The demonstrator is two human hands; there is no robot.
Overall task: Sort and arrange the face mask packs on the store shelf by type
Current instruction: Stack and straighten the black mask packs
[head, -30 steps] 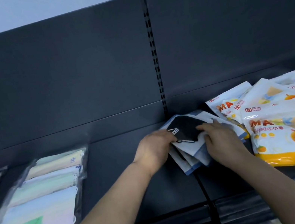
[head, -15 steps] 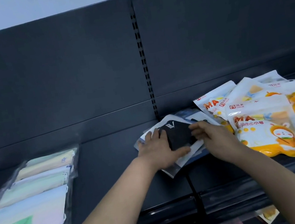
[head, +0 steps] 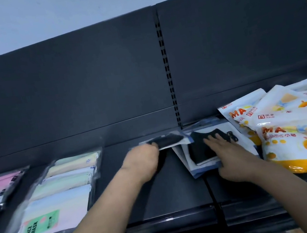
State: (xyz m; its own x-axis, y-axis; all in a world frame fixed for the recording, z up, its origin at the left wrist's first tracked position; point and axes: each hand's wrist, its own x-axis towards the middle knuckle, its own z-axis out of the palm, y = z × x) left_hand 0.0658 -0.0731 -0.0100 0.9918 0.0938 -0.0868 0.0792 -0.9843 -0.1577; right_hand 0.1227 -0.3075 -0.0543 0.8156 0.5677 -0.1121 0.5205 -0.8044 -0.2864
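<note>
On a dark store shelf (head: 173,184), the left hand (head: 142,161) gripped one black mask pack (head: 168,140); the right hand (head: 232,162) lay flat-fingered on a stack (head: 200,155) of others. Two pastel packs (head: 59,194) lay left, at least four orange packs (head: 295,132) right, a pale wall (head: 68,8) above.

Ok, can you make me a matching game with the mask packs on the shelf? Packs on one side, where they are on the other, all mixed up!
Packs:
1. green-label pack
2. orange cartoon packs
3. black mask stack
4. single black pack

Places:
A. under the right hand
B. piled at the right end of the shelf
C. gripped by the left hand
D. lying flat toward the left

Pairs: 1-D, 2-B, 3-A, 4-C
</note>
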